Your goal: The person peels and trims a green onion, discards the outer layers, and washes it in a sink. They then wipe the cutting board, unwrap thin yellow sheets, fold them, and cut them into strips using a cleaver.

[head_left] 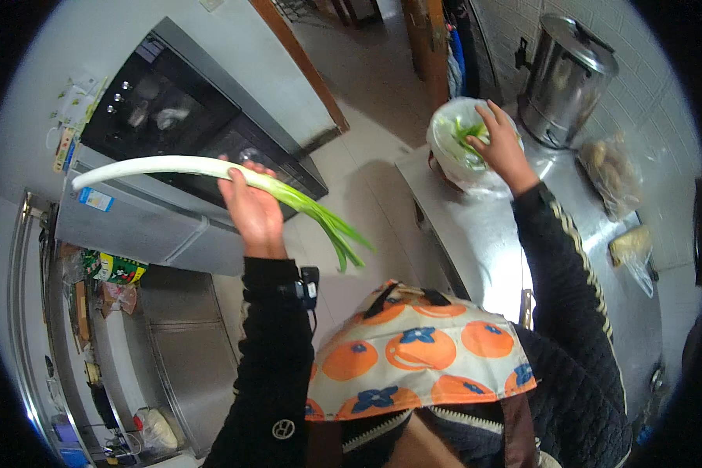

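Observation:
My left hand (251, 202) holds a long leek-like green onion (175, 165) across its palm, the thumb over the stalk. The white end reaches left, and the green leaves (327, 225) droop to the right. Over at the right, my right hand (500, 149) is held with fingers apart above a bin lined with a white plastic bag (444, 158). Green leaf scraps (467, 133) lie inside the bag, just by the fingertips. Nothing shows in the right hand's grasp. The bin stands at the corner of a stainless steel counter (468, 228).
Behind the bin stands a tall lidded steel pot (570, 82). A clear bag of potato-like vegetables (611, 172) and a smaller yellowish bag (630, 245) rest along the wall. A knife handle (526, 309) shows beside my right sleeve. A dark glass-fronted cabinet (169, 117) is at the left.

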Demonstrator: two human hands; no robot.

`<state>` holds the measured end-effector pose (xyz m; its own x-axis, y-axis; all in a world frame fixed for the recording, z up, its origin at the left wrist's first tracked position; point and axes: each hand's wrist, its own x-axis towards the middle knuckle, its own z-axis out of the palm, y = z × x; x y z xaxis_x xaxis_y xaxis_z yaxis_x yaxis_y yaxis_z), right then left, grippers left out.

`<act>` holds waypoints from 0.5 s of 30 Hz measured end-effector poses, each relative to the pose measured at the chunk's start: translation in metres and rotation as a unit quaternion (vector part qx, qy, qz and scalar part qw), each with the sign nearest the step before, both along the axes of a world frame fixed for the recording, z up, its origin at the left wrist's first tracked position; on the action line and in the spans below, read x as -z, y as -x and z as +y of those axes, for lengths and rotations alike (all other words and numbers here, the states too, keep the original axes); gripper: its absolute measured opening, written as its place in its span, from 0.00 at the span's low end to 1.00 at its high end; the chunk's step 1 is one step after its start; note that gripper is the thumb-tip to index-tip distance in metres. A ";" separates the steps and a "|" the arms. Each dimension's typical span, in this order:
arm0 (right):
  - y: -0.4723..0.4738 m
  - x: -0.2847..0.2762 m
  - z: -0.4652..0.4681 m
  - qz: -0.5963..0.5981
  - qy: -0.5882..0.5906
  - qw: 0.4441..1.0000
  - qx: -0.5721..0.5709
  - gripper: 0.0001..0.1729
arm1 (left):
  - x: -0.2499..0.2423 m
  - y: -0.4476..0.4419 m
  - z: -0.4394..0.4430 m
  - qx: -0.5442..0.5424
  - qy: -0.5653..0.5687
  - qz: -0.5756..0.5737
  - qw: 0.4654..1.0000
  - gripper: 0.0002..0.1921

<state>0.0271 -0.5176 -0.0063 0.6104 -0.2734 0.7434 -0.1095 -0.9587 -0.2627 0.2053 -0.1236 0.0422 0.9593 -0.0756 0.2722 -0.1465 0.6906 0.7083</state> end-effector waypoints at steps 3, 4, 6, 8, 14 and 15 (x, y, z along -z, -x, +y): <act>0.012 0.019 0.011 0.028 -0.133 0.989 -0.050 0.25 | 0.008 0.004 -0.002 0.070 -0.029 -0.004 0.997 0.20; 0.017 0.025 0.017 0.083 -0.198 0.975 -0.048 0.19 | 0.011 0.004 -0.002 0.083 -0.064 -0.008 0.994 0.22; 0.031 0.035 0.035 0.107 -0.282 0.948 -0.099 0.12 | 0.020 0.006 -0.001 0.129 -0.081 0.013 0.988 0.23; 0.045 0.041 0.047 0.161 -0.315 0.927 -0.126 0.11 | 0.032 0.007 -0.002 0.166 -0.107 0.027 0.980 0.23; 0.099 0.075 0.061 0.174 -0.409 0.884 -0.145 0.10 | 0.081 0.024 -0.012 0.278 -0.195 0.043 0.940 0.23; 0.111 0.083 0.062 0.190 -0.402 0.887 -0.126 0.10 | 0.090 0.028 -0.014 0.301 -0.214 0.051 0.928 0.25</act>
